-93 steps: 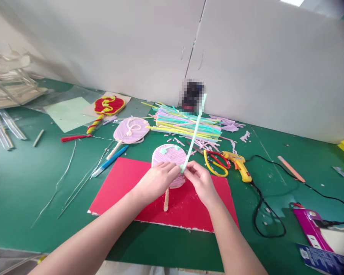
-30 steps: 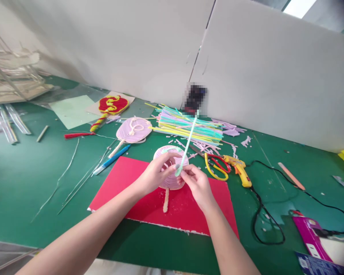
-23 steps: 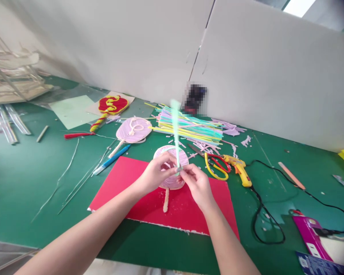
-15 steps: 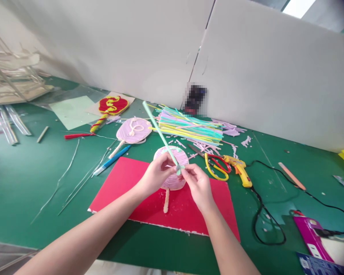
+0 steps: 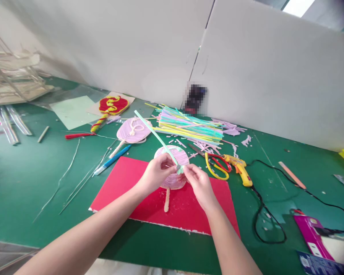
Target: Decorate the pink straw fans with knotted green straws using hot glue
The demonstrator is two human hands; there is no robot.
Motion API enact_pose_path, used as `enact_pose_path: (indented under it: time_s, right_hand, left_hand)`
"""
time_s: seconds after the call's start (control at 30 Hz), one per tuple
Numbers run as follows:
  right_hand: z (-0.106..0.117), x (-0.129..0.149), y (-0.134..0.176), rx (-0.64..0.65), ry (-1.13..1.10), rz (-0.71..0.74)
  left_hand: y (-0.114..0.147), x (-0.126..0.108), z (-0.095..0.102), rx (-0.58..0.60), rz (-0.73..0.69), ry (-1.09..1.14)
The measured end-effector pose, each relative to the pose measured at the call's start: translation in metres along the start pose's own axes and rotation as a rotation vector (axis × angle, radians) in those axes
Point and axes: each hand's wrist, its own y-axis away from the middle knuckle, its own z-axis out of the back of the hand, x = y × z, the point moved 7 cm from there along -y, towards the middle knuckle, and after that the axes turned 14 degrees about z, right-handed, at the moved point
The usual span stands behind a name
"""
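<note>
A mint-green pipe cleaner (image 5: 153,131) slants up and left from between my hands, its lower end bent into small loops like a flower. My left hand (image 5: 157,170) pinches it just behind the loops. The fingertips of my right hand (image 5: 196,181) are closed on the looped end from the other side. Below my hands, a lilac round fan (image 5: 182,154) with a pale handle lies on a red board (image 5: 117,183); a green strand shows near its top, and my hands hide part of its face.
Behind lies a bundle of pastel pipe cleaners (image 5: 189,126). Scissors (image 5: 218,168) and a yellow glue gun (image 5: 240,172) with a black cord lie right of the board. To the left are a second lilac fan (image 5: 126,131), a red-yellow fan (image 5: 113,105) and a blue pen (image 5: 113,159).
The free end of the green pipe cleaner has tipped left and down. At its lower end the loops have turned slightly between my fingers. Both hands stay nearly in place.
</note>
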Motion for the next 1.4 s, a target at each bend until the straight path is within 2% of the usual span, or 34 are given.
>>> enact_pose_path:
  time_s: [0.37, 0.47, 0.57, 0.63, 0.7, 0.8, 1.0, 1.17, 1.4]
  right_hand:
    - [-0.005, 0.0, 0.004, 0.128, -0.011, -0.079]
    - [-0.007, 0.0, 0.004, 0.144, -0.035, -0.089]
    - [-0.006, 0.0, 0.004, 0.133, -0.037, -0.087]
    - [-0.004, 0.001, 0.003, 0.127, -0.024, -0.079]
    - [-0.003, 0.002, 0.003, 0.124, -0.015, -0.074]
    - [-0.002, 0.003, 0.004, 0.112, -0.021, -0.084]
    - [-0.001, 0.001, 0.004, 0.069, -0.033, -0.09]
    - [0.005, -0.001, 0.002, -0.025, -0.039, -0.09]
    - [0.009, -0.001, 0.0, -0.078, -0.016, -0.07]
  left_hand:
    - [0.0, -0.001, -0.005, 0.101, -0.053, -0.071]
    - [0.001, -0.003, -0.004, 0.058, -0.12, -0.108]
    - [0.009, -0.017, 0.008, -0.174, -0.342, -0.268]
    - [0.022, -0.032, 0.011, -0.321, -0.56, -0.496]
    - [0.034, -0.043, 0.004, -0.344, -0.761, -0.759]
    - [0.039, -0.044, -0.004, -0.218, -0.863, -1.007]
    - [0.035, -0.038, -0.004, -0.161, -0.825, -0.983]
    - [0.03, -0.026, -0.005, -0.184, -0.751, -0.953]
    - [0.026, -0.02, -0.004, -0.205, -0.548, -0.856]
